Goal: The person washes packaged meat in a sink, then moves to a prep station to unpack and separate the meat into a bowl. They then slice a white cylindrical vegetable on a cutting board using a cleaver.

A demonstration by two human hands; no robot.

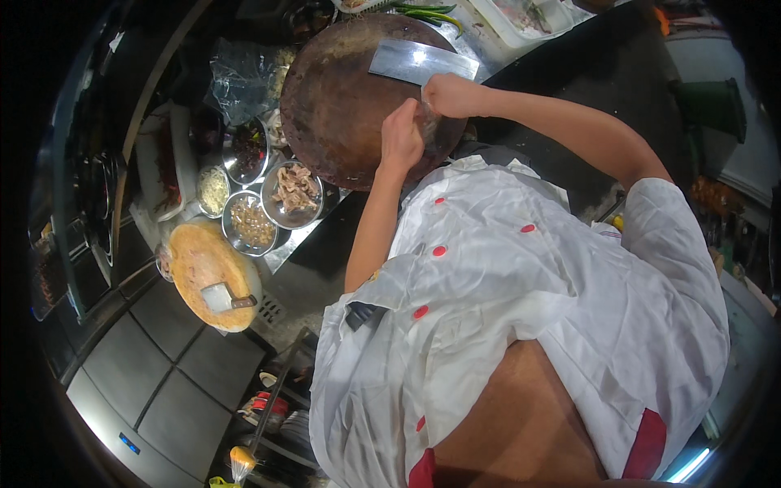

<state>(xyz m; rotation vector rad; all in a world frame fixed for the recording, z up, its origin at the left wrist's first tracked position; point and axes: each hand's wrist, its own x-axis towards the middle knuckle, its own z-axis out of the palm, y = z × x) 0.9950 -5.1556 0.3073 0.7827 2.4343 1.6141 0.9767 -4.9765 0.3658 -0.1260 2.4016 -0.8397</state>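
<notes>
Both my hands meet over the near right part of a round, dark wooden chopping block (341,104). My left hand (403,137) is closed in a fist, and my right hand (454,96) is closed just beside it. Between and below them shows a thin, translucent film (432,129), apparently a clear plastic bag, pinched by both hands. Its contents, if any, cannot be made out. A broad cleaver blade (421,60) lies flat on the block just beyond my right hand; its handle does not show.
Left of the block stand metal bowls of sliced meat (296,189), chopped pieces (250,222), minced white garlic or similar (213,191) and dark red bits (247,149). A clear bag (238,79), green chillies (430,12), a white tub (525,21) and a second block (195,256) with a cleaver (218,297) surround it.
</notes>
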